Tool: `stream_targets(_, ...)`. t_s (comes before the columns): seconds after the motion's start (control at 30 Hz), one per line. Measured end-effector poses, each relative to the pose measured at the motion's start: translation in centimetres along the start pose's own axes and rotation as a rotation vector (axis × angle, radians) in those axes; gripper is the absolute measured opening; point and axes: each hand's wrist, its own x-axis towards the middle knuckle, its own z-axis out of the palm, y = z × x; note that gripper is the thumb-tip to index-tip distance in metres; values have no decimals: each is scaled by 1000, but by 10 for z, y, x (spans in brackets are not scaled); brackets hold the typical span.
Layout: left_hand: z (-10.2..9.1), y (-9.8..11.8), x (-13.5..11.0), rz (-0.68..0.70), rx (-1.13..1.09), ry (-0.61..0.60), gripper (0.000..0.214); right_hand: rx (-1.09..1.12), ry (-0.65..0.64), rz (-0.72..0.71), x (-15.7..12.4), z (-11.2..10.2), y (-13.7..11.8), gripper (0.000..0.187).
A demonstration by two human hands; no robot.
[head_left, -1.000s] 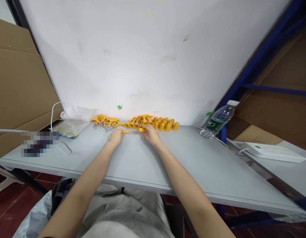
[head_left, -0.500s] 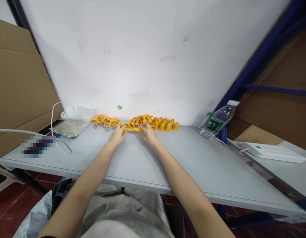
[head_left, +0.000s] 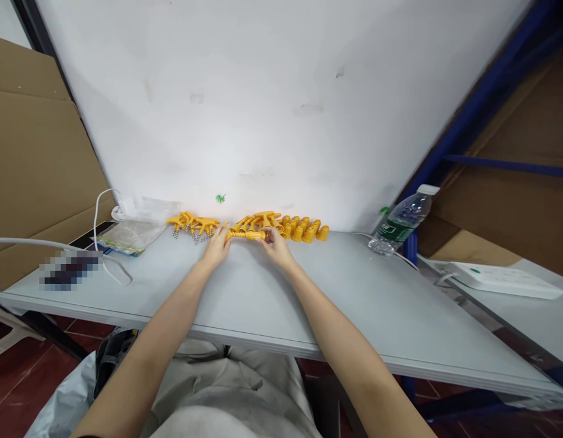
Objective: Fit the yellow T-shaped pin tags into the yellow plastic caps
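A yellow plastic rod [head_left: 244,234], ribbed along its left part and thicker at the right, lies level between my hands just above the table. My left hand [head_left: 217,248] is closed around its left end, hiding that end. At the other end, my right hand [head_left: 276,248] pinches the rod with thumb and fingers. Just behind are yellow T-shaped handles with cups [head_left: 265,218]. To the left lie more yellow handles with metal ball chains [head_left: 196,223]. Several yellow cups [head_left: 304,229] stand in rows to the right of my right hand.
A white panel [head_left: 281,121] rises behind the grey table [head_left: 254,298]. A water bottle [head_left: 404,220] leans at the right, near a power strip [head_left: 504,280]. Plastic bags [head_left: 130,236] and a white cable [head_left: 96,213] lie at the left, beside cardboard [head_left: 30,158].
The yellow rod has been raised slightly. My right hand has shifted a little to the right along it, so more of its thick end shows; my left hand stays nearly in place.
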Motion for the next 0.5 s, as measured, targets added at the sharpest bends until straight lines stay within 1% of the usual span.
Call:
stream_targets(0.1, -3, 4, 0, -78, -19, -30, 50, 68, -7, 62, 3, -1, -2, 50)
stream_targets(0.2, -6, 7, -1, -139, -20, -46, 48, 174, -49, 70, 5, -5, -4, 55)
stream_targets(0.33, -9, 9, 0, -142, -15, -64, 47, 247, -93, 109, 5, -14, -12, 63)
stream_targets(0.5, -11, 13, 1, -119, -19, -58, 47, 234, -60, 163, 2, -21, -25, 62)
